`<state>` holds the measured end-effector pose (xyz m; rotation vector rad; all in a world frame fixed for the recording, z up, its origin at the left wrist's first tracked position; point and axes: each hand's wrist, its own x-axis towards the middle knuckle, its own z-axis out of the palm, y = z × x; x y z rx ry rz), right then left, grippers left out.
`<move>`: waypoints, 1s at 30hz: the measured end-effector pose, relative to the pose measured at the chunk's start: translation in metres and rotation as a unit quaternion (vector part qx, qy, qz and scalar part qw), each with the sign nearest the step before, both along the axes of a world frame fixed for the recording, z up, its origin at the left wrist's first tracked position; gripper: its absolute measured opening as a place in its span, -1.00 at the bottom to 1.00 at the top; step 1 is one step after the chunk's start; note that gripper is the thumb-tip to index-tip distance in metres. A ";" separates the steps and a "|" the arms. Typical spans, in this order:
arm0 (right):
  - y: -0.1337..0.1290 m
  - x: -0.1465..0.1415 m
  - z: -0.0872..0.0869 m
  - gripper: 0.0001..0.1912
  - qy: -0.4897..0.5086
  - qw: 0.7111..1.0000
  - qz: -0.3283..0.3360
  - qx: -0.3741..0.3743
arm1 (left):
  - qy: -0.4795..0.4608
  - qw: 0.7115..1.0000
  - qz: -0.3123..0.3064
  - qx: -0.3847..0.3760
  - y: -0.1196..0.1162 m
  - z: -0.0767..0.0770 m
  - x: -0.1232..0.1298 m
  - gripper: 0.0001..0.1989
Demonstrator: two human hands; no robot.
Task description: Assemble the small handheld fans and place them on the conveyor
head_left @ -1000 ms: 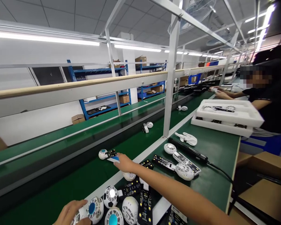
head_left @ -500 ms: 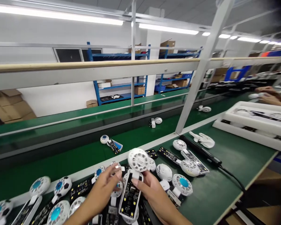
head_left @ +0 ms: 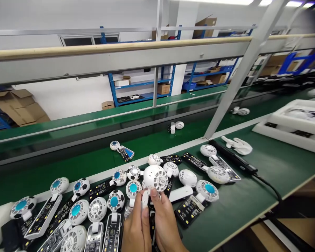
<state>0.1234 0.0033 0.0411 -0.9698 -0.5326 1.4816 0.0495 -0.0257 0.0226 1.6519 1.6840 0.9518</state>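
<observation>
- White plastic forms the small fan point(head_left: 155, 178), held in both hands at the near centre, its round head point(head_left: 153, 174) toward the far side, above similar fans point(head_left: 97, 210) on the green bench point(head_left: 233, 201).
- Left hand point(head_left: 134, 226): thumb and fingers pinched together on a white part point(head_left: 145, 198) just below the head, probably the handle shell.
- Right hand point(head_left: 165, 221): thumb against the head's near edge, fingers curled beneath; exact contact of the hidden fingertips cannot be told.
- Weight and stiffness: judged light and rigid; the smooth shell may slip under dry or oily fingers.
- Fragile zones: nearby fans show exposed circuit boards point(head_left: 189, 210); any board on the held unit is masked by the hands. The narrow neck is the likely weak point.
- Grip: support the handle by its long edges and steady the head by its rim; avoid hanging the unit from the head alone.
- Clearance: black tool point(head_left: 233, 156) to the right; foam trays point(head_left: 291, 140) far right.
</observation>
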 end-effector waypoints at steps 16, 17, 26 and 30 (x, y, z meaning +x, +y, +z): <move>0.006 0.003 -0.003 -0.58 -0.054 0.996 -0.072 0.019 | 0.074 0.995 0.013 0.072 0.011 -0.016 0.010 -0.49; 0.006 0.003 -0.003 -0.61 -0.061 0.995 -0.072 0.023 | 0.080 0.995 0.013 0.062 0.012 -0.013 0.009 -0.48; -0.003 0.000 0.000 -0.69 -0.161 0.982 -0.072 0.072 | -0.059 0.992 -0.031 0.107 0.013 0.000 0.005 -0.58; 0.000 0.000 0.001 -0.71 -0.191 0.975 -0.084 0.078 | -0.113 0.990 -0.035 0.075 0.015 0.009 0.008 -0.58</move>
